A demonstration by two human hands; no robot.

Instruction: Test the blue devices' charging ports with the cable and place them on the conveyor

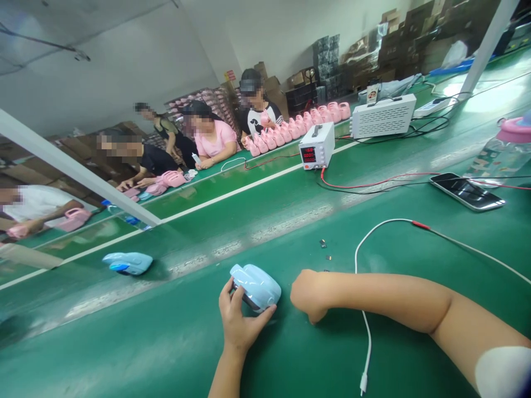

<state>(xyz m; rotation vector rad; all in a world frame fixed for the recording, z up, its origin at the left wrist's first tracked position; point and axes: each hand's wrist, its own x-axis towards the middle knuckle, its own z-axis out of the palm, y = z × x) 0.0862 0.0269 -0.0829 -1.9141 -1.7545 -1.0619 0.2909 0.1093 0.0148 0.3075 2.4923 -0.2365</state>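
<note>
Left hand [240, 327] grasping a glossy light-blue plastic casing [259, 284] with a rounded, bulging body: thumb along its near right edge, fingers at its left side. Casing is at the smooth green counter [174, 342]; cannot tell whether its underside touches. Right hand [310, 293] just right of the casing, apart from it, back of the hand up, fingers curled under; anything pinched there is hidden, so cannot tell whether it holds something. Beyond the casing, slightly right: two tiny dark flat chips [323, 243] lying near each other. Farther right of the casing, a thin white cable with a red sleeve [421, 225] loops round and passes under the right forearm [373, 290]. Well left of the casing, a second light-blue casing with a brighter blue patch [133, 263]. Far right of the casing: black-screened smartphone with a pale edge [467, 190]. Well beyond the casing: white boxy power supply with red digits [321, 148], then a row of pink plastic casings [296, 130]; past the power supply and leftward, several co-workers [213, 135], some handling pink pieces.
</note>
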